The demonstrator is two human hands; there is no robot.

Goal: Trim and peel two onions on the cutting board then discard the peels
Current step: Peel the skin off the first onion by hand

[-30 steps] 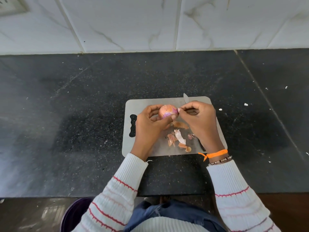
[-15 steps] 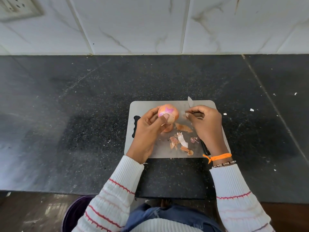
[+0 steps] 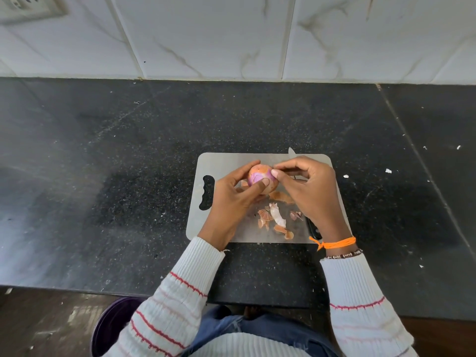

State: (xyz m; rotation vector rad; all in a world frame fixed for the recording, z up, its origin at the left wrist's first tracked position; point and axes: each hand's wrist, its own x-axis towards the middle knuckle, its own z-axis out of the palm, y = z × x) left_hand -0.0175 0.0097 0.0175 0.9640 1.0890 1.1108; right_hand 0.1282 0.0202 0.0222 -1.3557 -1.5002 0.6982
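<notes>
A gray cutting board (image 3: pixel 231 163) lies on the black counter (image 3: pixel 103 176). Above it, the left hand (image 3: pixel 231 199) curls around the onion (image 3: pixel 260 177). The right hand (image 3: pixel 309 191) pinches the onion's skin. Peels (image 3: pixel 273 217) lie on the board below.

1. The left hand (image 3: pixel 231 199) is seen at the centre of the frame, its fingers curled round the onion (image 3: pixel 260 177) and its thumb laid across the near face.
2. The right hand (image 3: pixel 309 191) is held just right of centre, with thumb and forefinger pinched together at the upper right edge of the onion.
3. Both forearms are angled up from the lower edge of the frame and are covered to the wrists by white ribbed sleeves with red stripes.
4. An orange thread and a beaded band are worn on the right wrist.
</notes>
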